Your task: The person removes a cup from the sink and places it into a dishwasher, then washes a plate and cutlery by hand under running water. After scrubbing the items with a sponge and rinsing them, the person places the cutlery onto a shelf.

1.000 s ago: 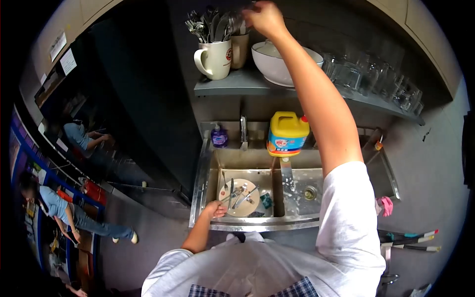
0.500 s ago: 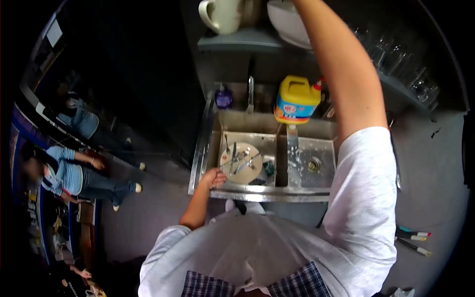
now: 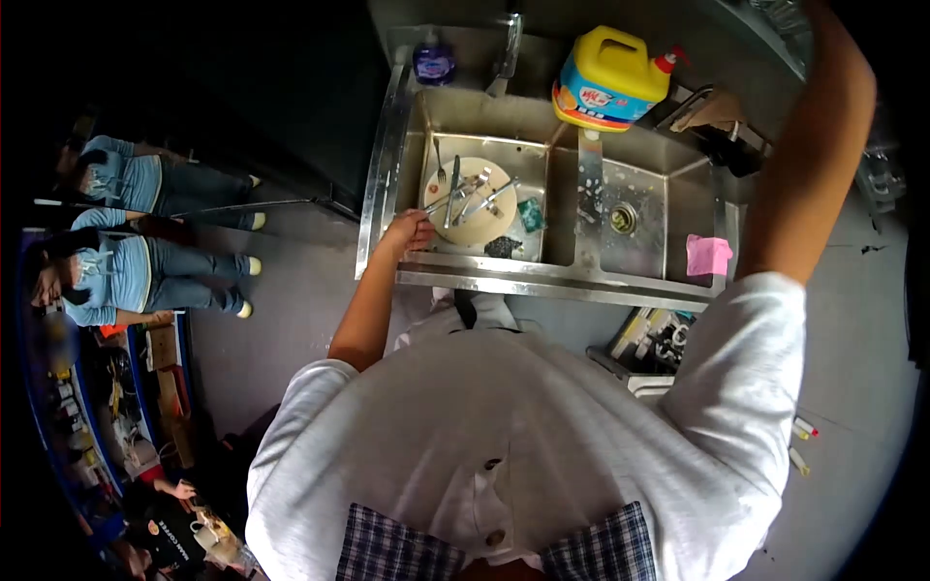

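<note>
My left hand (image 3: 411, 230) is at the near left edge of the left sink basin, fingers curled beside the plate's rim. The tip of a utensil handle lies by the fingers, and I cannot make out whether they grip it. A pale round plate (image 3: 496, 229) sits in this basin. On it lie a fork (image 3: 440, 163), a knife (image 3: 454, 184) and other metal cutlery. A green scouring pad (image 3: 530, 215) and a dark mesh scrubber (image 3: 503, 248) are beside the plate. My right arm reaches up to the upper right, and its hand is out of the frame.
Behind the basins stand a purple soap bottle (image 3: 433, 62), a faucet (image 3: 507, 58) and a yellow jug (image 3: 613, 82) with a red pump. A pink cloth (image 3: 709, 256) lies at the sink's right edge. Glassware (image 3: 783, 29) is at upper right. Other people are at left.
The view has tilted down, so the shelf with the mug and white bowl has left the frame. My right arm has swung rightward, away from the bowl. My left hand stays by the plate.
</note>
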A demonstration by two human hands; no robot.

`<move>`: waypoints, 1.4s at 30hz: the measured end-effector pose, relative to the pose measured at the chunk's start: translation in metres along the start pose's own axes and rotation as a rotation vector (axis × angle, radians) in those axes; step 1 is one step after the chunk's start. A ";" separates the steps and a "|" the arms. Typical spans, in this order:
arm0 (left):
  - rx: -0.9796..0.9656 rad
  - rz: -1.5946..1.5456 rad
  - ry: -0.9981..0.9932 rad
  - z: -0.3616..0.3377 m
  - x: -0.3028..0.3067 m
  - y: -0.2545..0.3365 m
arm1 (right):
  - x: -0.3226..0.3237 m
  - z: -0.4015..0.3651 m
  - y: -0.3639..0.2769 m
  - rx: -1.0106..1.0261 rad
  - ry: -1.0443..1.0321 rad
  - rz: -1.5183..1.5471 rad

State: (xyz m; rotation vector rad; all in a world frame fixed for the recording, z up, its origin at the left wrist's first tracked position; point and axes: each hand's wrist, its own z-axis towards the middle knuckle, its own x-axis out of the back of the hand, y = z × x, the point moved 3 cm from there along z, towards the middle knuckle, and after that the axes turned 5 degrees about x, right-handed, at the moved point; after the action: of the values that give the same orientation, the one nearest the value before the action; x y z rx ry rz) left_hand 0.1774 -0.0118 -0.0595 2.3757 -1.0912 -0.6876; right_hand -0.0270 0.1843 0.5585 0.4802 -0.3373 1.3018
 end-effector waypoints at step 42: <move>-0.095 -0.193 0.066 0.062 -0.090 0.024 | -0.307 -0.497 -0.091 -1.558 -0.889 1.402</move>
State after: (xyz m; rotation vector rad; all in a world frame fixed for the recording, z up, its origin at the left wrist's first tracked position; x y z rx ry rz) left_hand 0.0758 0.0336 -0.0710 2.4233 -0.7910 -0.7042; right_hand -0.0264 0.1682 -0.0327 -0.7616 -2.4955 1.5047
